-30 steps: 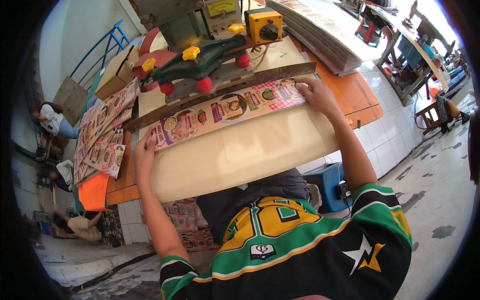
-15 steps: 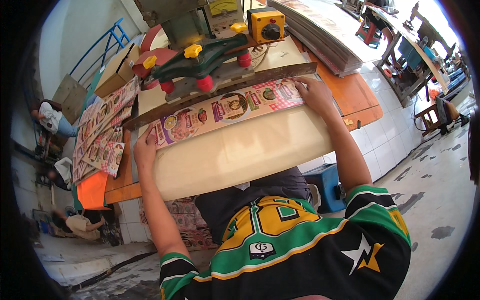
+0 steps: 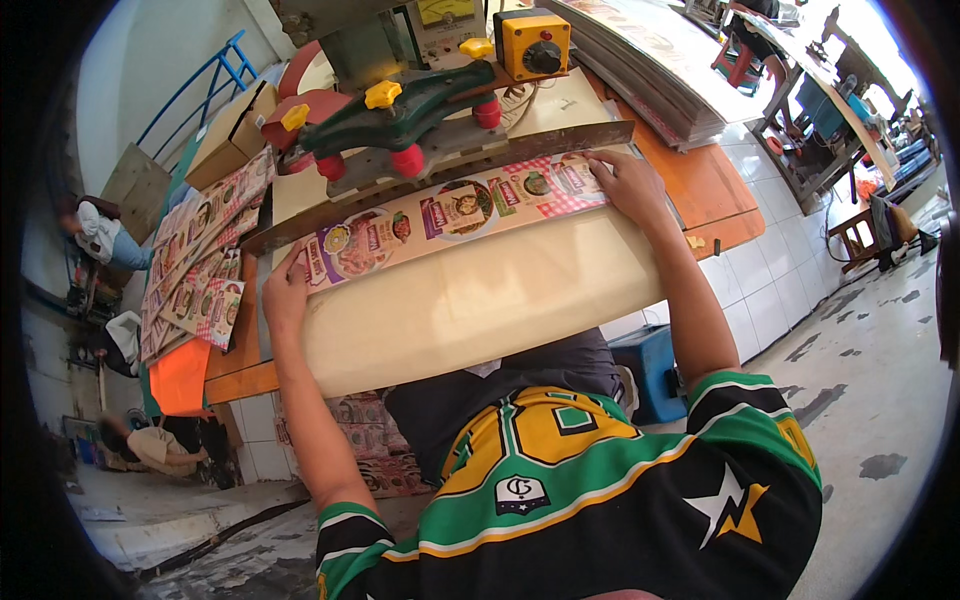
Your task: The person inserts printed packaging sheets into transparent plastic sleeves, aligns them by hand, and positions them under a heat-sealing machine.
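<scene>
A long printed strip [image 3: 413,228] with food pictures and a red checked pattern lies along a metal bar [image 3: 560,142] of a machine. A pale yellowish sheet [image 3: 480,298] spreads on the near side of the strip, its front edge hanging toward my lap. My left hand [image 3: 287,297] grips the strip's left end, thumb uppermost. At the right end, my right hand [image 3: 630,186] has its fingers on the strip, bent over its corner. Just beyond the strip stands the machine's dark green clamp [image 3: 420,122] with yellow knobs and red cylinders.
A yellow control box [image 3: 533,47] with a black dial sits behind the clamp. Printed strips [image 3: 200,265] are heaped at left, near a cardboard box [image 3: 228,140] and an orange sheet [image 3: 182,378]. A tall stack of sheets [image 3: 660,80] stands back right. Several people are at far left.
The view has shifted slightly. Both hands keep their places at the ends of the strip, and the strip stays along the metal bar.
</scene>
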`<state>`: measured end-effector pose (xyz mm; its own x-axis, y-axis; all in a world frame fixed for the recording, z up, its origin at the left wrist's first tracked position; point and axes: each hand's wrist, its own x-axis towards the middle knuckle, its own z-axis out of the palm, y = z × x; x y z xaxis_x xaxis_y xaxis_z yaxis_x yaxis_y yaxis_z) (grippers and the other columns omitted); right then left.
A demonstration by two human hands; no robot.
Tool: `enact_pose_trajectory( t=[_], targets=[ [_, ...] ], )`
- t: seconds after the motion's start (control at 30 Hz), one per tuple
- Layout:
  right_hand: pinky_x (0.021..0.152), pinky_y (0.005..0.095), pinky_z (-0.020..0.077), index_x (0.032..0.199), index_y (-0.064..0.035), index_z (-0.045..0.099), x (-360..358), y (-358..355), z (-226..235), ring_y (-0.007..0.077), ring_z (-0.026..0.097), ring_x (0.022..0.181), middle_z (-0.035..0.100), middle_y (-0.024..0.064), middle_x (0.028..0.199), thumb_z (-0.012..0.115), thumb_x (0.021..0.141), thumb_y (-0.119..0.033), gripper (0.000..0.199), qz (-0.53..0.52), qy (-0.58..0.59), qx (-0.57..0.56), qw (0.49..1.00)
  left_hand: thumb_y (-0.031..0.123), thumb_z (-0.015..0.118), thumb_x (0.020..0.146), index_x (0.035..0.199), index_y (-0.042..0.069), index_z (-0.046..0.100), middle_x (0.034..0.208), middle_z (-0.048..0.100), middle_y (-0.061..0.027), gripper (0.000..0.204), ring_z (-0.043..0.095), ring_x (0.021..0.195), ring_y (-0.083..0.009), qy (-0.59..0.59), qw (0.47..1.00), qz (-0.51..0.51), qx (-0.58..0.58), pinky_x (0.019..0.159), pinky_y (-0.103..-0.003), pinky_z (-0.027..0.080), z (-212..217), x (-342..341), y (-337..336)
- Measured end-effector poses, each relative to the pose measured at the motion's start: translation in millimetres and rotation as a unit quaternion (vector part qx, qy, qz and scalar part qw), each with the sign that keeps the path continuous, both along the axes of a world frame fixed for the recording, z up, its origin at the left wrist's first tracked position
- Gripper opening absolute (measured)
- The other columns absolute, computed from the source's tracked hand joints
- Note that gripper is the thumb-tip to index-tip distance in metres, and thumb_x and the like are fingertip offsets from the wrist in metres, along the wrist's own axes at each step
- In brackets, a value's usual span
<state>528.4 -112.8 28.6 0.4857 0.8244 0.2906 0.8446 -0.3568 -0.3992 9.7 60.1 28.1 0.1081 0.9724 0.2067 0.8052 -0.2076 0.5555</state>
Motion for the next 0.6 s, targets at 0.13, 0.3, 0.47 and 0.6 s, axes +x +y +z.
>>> enact_pose_trajectory(
  t=[0.13,0.3,0.47,0.6],
  targets=[
    [0.085,0.0494,0.0533,0.119,-0.0282,0.076,-2.1,-0.6,3.8,0.0364,0.071,0.097,0.076,0.0141,0.103,0.057,0.098,-0.046,0.033,0.0,0.006,-0.008,1.0,0.026,0.052,0.098,0.135,0.024,0.067,0.089,0.07,-0.0245,0.04,0.069,0.083,-0.0364,0.004,1.0,-0.007,0.017,0.081,-0.042,0.052,0.4,0.4,-1.3],
    [0.086,0.049,0.0534,0.12,-0.0278,0.076,-0.1,0.4,1.1,0.0368,0.071,0.097,0.076,0.0138,0.104,0.057,0.098,-0.046,0.034,-0.012,0.012,-0.018,1.0,0.027,0.051,0.098,0.136,0.025,0.067,0.088,0.07,-0.0238,0.041,0.068,0.081,-0.0358,0.004,1.0,0.0,0.0,0.08,-0.042,0.051,6.0,4.2,-5.0],
    [0.087,0.0488,0.0532,0.119,-0.0272,0.076,0.8,0.9,-2.1,0.0359,0.071,0.097,0.076,0.0136,0.104,0.057,0.098,-0.046,0.034,-0.004,-0.001,-0.009,1.0,0.026,0.051,0.099,0.137,0.026,0.066,0.089,0.07,-0.0235,0.041,0.068,0.084,-0.0359,0.013,1.0,0.003,-0.001,0.082,-0.041,0.051,3.1,2.1,-3.5],
    [0.085,0.0487,0.0533,0.118,-0.0276,0.076,-4.5,-1.0,2.9,0.0352,0.071,0.097,0.076,0.013,0.105,0.057,0.098,-0.046,0.034,-0.006,0.004,-0.011,1.0,0.026,0.053,0.099,0.137,0.026,0.065,0.093,0.071,-0.0237,0.04,0.069,0.086,-0.0368,0.02,1.0,-0.01,0.016,0.083,-0.041,0.052,0.0,0.4,-2.5]
  ],
)
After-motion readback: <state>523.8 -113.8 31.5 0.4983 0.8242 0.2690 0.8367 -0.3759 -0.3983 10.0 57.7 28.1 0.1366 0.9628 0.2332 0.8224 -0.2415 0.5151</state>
